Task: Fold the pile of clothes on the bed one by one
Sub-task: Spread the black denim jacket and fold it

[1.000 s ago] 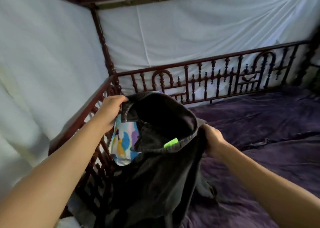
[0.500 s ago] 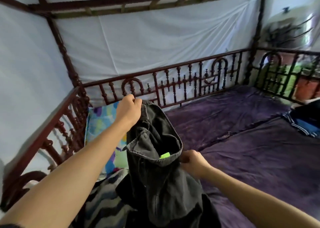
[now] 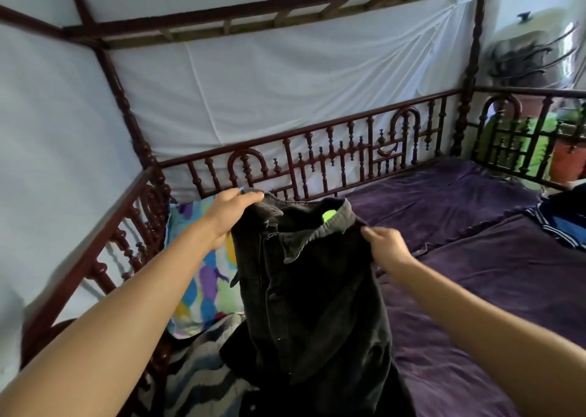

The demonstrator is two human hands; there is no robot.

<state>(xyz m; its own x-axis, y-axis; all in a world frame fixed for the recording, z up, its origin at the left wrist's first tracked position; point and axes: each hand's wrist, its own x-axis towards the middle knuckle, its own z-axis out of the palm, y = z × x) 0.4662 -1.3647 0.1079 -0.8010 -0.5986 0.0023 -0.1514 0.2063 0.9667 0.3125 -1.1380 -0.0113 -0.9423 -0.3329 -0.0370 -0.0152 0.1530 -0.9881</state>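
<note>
A dark grey denim shirt [image 3: 310,293] with a collar and a green neck label hangs in the air over the bed. My left hand [image 3: 229,213] pinches its left shoulder near the collar. My right hand [image 3: 388,248] grips the right shoulder edge, lower than the left. The shirt's button front faces me and its hem drops out of view at the bottom. A zebra-striped cloth [image 3: 203,372] lies under it at the lower left. More clothes, dark blue with white stripes [image 3: 561,223], lie at the right edge of the bed.
The bed has a purple sheet [image 3: 475,258] and a dark carved wooden rail [image 3: 333,150] along the back and left. A colourful patterned pillow [image 3: 203,277] leans in the left corner. White netting [image 3: 269,83] hangs behind the rails.
The shirt has been turned and spread wider, its button front now facing me. My right hand moved right and up along the shoulder. The view swung further right.
</note>
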